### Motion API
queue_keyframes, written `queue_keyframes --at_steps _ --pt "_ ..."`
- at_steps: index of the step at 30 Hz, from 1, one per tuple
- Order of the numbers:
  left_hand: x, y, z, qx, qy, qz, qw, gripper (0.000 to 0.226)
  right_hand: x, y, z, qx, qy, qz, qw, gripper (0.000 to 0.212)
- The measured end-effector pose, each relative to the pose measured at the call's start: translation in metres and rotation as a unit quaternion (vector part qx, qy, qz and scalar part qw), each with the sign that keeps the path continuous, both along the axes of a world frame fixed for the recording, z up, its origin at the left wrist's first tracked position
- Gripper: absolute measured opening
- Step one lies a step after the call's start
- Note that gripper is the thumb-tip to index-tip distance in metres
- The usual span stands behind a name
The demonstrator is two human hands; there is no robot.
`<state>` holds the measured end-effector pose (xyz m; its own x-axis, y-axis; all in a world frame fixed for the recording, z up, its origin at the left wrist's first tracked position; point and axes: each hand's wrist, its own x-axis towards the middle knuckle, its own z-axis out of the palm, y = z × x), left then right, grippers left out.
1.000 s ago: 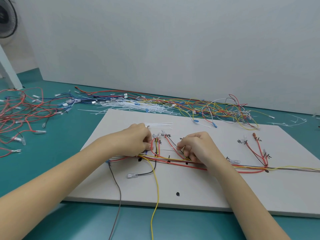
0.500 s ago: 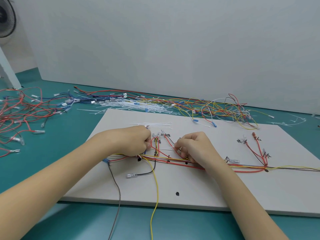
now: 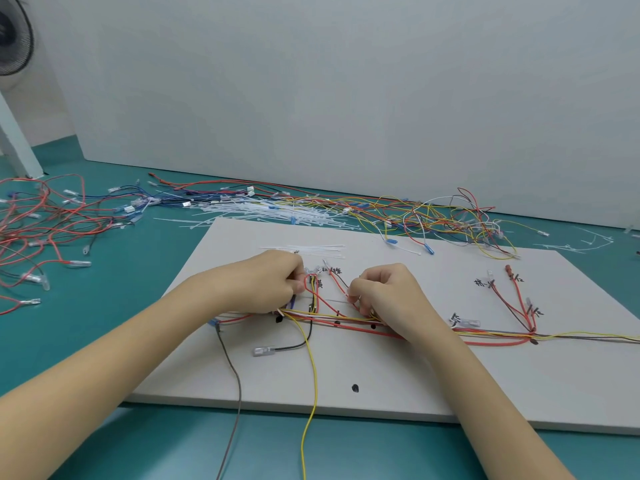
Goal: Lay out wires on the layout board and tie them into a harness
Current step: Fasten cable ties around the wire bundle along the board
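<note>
A white layout board (image 3: 415, 386) lies on the teal table. A bundle of red, yellow and black wires (image 3: 491, 336) runs across its middle, with branches rising to marked spots. My left hand (image 3: 263, 284) pinches a looped red wire (image 3: 313, 289) at the board's upper left. My right hand (image 3: 388, 294) is curled over the bundle, its fingertips pinching a red branch wire (image 3: 337, 282). A yellow wire (image 3: 313, 375) and a grey wire (image 3: 233, 368) hang off the board's front edge. A few white cable ties (image 3: 311, 249) lie on the board behind my left hand.
Loose red wires (image 3: 38, 223) spread at the far left. A heap of white cable ties (image 3: 277, 211) and blue wires lies behind the board, with tangled yellow and red wires (image 3: 450, 220) at the back right. A white wall panel stands behind; a fan (image 3: 14, 32) at top left.
Both hands have crept slightly up the board along the branch wires; the right hand lifted off the main bundle a little. The wires stay in place.
</note>
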<state>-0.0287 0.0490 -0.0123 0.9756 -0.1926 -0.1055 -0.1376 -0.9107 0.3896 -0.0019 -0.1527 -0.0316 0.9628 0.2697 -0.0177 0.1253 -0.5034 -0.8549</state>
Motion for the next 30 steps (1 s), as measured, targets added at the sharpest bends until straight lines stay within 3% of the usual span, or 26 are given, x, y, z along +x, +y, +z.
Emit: queue_keyframes --at_steps 8,14,30 --pt "-0.001 0.010 -0.005 -0.157 -0.062 0.027 0.985 0.015 -0.001 0.000 -0.002 -0.029 -0.017 -0.002 0.999 0.016" --pt "-0.010 0.013 -0.005 -0.250 -0.014 -0.044 0.967 0.024 -0.005 0.004 -0.002 -0.033 -0.022 0.025 0.999 0.020" --pt "-0.016 0.009 -0.013 -0.263 -0.045 -0.017 0.964 0.046 -0.002 0.003 -0.003 -0.017 -0.021 0.031 0.999 0.017"
